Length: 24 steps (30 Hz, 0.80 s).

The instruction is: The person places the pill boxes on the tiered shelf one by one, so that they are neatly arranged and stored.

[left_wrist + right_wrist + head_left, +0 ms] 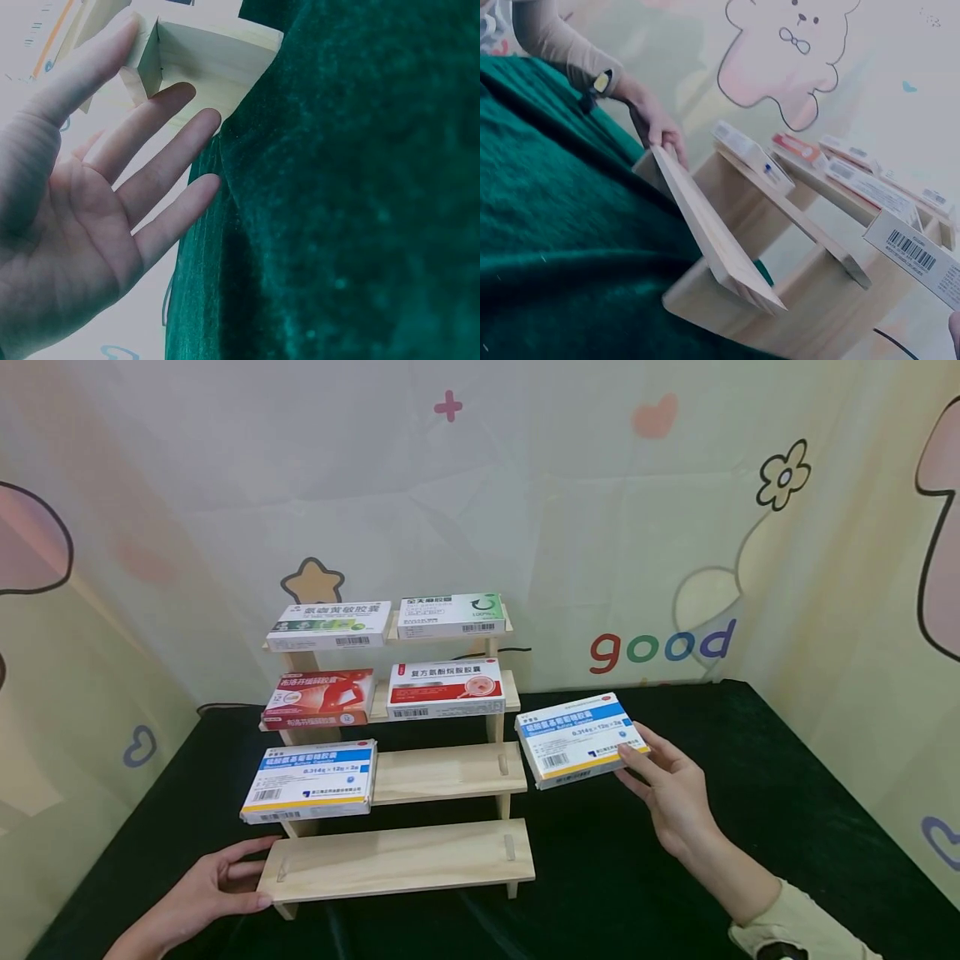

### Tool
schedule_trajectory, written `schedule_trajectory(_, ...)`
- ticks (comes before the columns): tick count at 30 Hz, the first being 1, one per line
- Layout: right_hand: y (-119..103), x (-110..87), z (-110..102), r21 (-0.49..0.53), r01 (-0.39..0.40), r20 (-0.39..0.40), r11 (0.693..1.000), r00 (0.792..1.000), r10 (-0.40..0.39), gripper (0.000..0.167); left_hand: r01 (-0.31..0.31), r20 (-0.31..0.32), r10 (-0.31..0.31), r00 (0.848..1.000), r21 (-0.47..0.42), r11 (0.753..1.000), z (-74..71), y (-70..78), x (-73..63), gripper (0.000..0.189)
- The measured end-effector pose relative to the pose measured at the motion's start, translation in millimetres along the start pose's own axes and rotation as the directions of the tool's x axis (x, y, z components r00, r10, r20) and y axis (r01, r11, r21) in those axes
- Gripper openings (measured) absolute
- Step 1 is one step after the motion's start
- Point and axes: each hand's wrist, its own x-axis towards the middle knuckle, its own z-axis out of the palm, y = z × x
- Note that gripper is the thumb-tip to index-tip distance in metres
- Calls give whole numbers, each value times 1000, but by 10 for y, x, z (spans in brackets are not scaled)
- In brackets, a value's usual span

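My right hand (671,789) pinches a white and blue medicine box (573,731) by its right end, in the air beside the wooden step stand (397,856). The box tilts, its left end close to the third step from the top. In the right wrist view the barcoded side of the box (907,251) shows, with a fingertip at the right edge. My left hand (198,889) holds the left end of the lowest step between thumb and index finger. The left wrist view shows the other fingers of the left hand (97,202) spread, palm facing the camera.
A matching white and blue box (311,781) lies on the third step's left half. Above it are a red box (318,697) and a white and red box (447,687). On the top step lie two white and green boxes (330,625). Dark green cloth (615,877) covers the table.
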Motion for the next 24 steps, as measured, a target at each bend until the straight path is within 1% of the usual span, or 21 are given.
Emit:
schedule_trajectory(5, 31, -69, 94, -5, -16, 9, 1000, 1000, 16, 56, -3, 2, 3, 1000, -20, 1000, -1, -7, -2, 73)
schedule_trajectory(9, 73, -99, 177, -21, -16, 15, 1000, 1000, 16, 53, 2, -3, -2, 1000, -15, 1000, 0, -8, 1, 74)
schedule_trajectory(13, 130, -115, 272, -28, -31, 8, 999, 999, 31, 49, -7, 7, 8, 1000, -14, 1000, -11, -5, -2, 72)
schedule_trajectory(19, 202, -135, 413, -33, -19, 13, 999, 1000, 19, 48, -16, 19, 16, 1000, -19, 1000, -19, -15, 0, 71)
schedule_trajectory(24, 237, -187, 559, -9, -17, 22, 1000, 1000, 17, 45, -7, 4, 7, 1000, -5, 1000, -9, -7, 1, 71)
